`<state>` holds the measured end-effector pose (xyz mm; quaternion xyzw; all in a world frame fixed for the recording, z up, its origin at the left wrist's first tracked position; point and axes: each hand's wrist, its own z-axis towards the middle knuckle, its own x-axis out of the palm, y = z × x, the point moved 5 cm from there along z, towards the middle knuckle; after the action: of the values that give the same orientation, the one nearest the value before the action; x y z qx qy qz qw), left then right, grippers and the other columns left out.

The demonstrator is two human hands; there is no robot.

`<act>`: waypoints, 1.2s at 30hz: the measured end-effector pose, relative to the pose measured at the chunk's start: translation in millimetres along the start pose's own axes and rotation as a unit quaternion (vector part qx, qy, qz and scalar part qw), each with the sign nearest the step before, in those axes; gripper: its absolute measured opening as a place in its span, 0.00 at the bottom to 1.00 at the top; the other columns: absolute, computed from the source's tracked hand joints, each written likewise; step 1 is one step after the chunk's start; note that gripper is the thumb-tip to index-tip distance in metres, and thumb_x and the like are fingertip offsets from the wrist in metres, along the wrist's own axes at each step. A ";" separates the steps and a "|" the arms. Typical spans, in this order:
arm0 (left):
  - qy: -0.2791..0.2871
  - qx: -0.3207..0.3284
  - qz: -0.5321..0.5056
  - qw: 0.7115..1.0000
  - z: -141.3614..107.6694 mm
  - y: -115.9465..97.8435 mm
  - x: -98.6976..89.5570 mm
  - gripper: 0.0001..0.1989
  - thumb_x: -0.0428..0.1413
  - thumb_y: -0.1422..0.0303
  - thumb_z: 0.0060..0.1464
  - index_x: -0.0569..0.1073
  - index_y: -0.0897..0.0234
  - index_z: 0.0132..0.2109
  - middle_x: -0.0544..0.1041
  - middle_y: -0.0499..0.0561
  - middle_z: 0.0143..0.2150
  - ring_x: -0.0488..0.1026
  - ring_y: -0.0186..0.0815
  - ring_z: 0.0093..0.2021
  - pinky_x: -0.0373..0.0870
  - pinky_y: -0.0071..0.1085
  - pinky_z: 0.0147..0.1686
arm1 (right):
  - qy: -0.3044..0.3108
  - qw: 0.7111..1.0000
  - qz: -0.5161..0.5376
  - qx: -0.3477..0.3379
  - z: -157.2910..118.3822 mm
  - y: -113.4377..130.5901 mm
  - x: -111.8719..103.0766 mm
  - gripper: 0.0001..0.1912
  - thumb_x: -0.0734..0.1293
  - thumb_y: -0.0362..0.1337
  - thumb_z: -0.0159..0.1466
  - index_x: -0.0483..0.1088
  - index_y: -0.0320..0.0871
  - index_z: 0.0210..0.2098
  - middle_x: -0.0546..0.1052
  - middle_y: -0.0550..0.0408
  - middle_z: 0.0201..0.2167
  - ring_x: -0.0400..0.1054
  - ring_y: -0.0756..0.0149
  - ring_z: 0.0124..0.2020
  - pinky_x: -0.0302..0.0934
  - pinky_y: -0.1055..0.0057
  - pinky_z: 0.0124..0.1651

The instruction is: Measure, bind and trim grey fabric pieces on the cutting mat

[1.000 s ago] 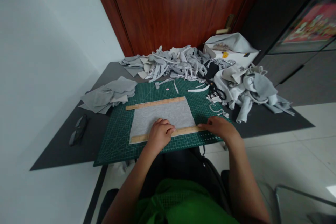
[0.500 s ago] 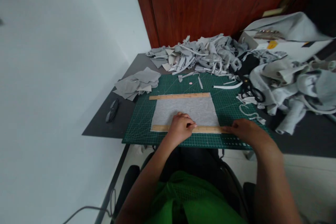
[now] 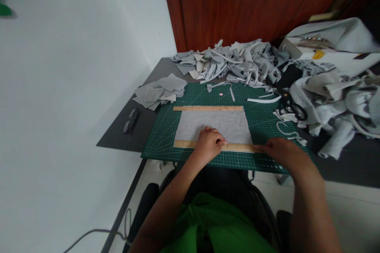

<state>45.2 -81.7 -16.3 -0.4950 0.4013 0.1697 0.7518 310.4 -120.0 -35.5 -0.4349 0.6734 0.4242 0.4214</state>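
Note:
A piece of light grey fabric (image 3: 213,124) lies flat on the green cutting mat (image 3: 166,134). One wooden ruler (image 3: 208,108) runs along its far edge. A second wooden ruler (image 3: 239,147) lies across its near edge. My left hand (image 3: 210,142) rests on the cloth and near ruler, fingers curled, thumb and fingertip pinched together at the ruler's edge; anything small between them is too hidden to make out. At the ruler's right end, my right hand (image 3: 279,150) grips it with thumb and fingers.
Grey fabric scraps (image 3: 231,61) are heaped at the back, with a flat stack of cloth (image 3: 162,91) at left. Glasses (image 3: 131,120) lie on the dark table (image 3: 115,140). Black scissors (image 3: 292,106) lie by crumpled fabric (image 3: 335,102) at right. Behind stands a white box (image 3: 338,61).
The camera view has shifted slightly, so the table appears a little further right. Both hands keep their places at the near ruler.

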 end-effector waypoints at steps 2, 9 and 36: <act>-0.003 -0.001 -0.004 1.000 -0.7 1.1 0.4 0.06 0.67 0.70 0.57 0.82 0.59 0.31 0.82 0.47 0.34 0.74 0.38 0.39 0.65 0.38 0.47 | -0.002 1.000 -0.002 -0.010 -0.8 4.1 -0.1 0.25 0.64 0.60 0.65 0.75 0.47 0.27 0.79 0.49 0.30 0.74 0.54 0.35 0.59 0.63 0.35; -0.015 0.001 -0.015 1.000 -3.2 0.9 -0.1 0.09 0.66 0.70 0.58 0.81 0.59 0.29 0.81 0.47 0.32 0.74 0.39 0.41 0.65 0.38 0.46 | 0.003 1.000 0.004 -0.008 -7.9 21.2 -2.7 0.25 0.62 0.60 0.66 0.74 0.48 0.28 0.80 0.47 0.31 0.75 0.52 0.35 0.58 0.63 0.34; -0.005 0.028 0.001 1.000 5.0 -1.9 -4.2 0.06 0.68 0.73 0.56 0.81 0.59 0.31 0.83 0.46 0.34 0.76 0.37 0.37 0.66 0.40 0.48 | -0.154 0.949 0.271 -0.035 5.5 -2.9 -38.8 0.14 0.60 0.49 0.68 0.68 0.46 0.39 0.70 0.57 0.24 0.65 0.61 0.27 0.54 0.67 0.32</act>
<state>45.9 -77.6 -11.0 -0.4725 0.4025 0.1619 0.7672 324.6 -106.7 -1.3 -0.1794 0.6776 0.6076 0.3736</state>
